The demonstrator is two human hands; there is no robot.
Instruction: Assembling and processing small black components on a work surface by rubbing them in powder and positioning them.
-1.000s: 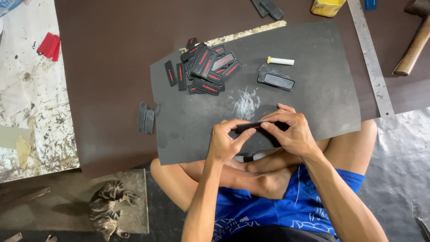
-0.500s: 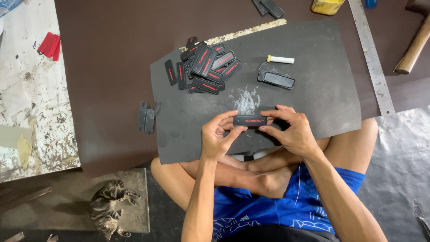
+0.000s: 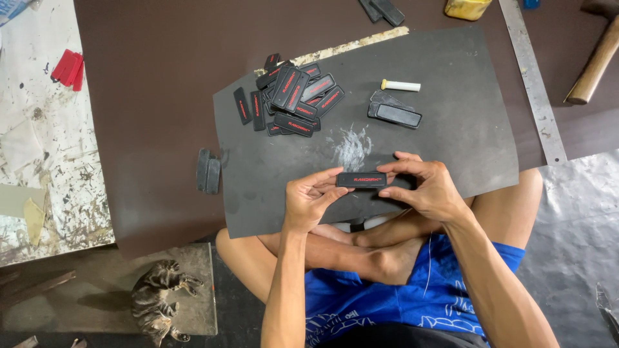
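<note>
Both hands hold one small black rubber label point(image 3: 361, 180) with red lettering, flat and face up, above the near edge of a dark grey sheet point(image 3: 451, 148). My left hand point(image 3: 311, 198) pinches its left end and my right hand point(image 3: 422, 187) pinches its right end. A pile of several similar black-and-red labels point(image 3: 293, 100) lies at the sheet's far left. A white stick with a yellow tip point(image 3: 400, 85) and a black label point(image 3: 394, 115) lying on a grey piece rest at the far middle. A whitish smear point(image 3: 351, 147) marks the sheet just beyond the hands.
A brown sheet point(image 3: 148, 96) underlies the grey one. Two dark strips point(image 3: 207, 171) lie on it at the left. A metal ruler point(image 3: 532, 77) and a wooden hammer handle point(image 3: 593, 61) lie at the right, red pieces point(image 3: 68, 67) at far left. A cat point(image 3: 161, 299) lies by my knee.
The label was held edge-on close to the sheet's near edge; it has turned face up and both hands now hold it level by its ends.
</note>
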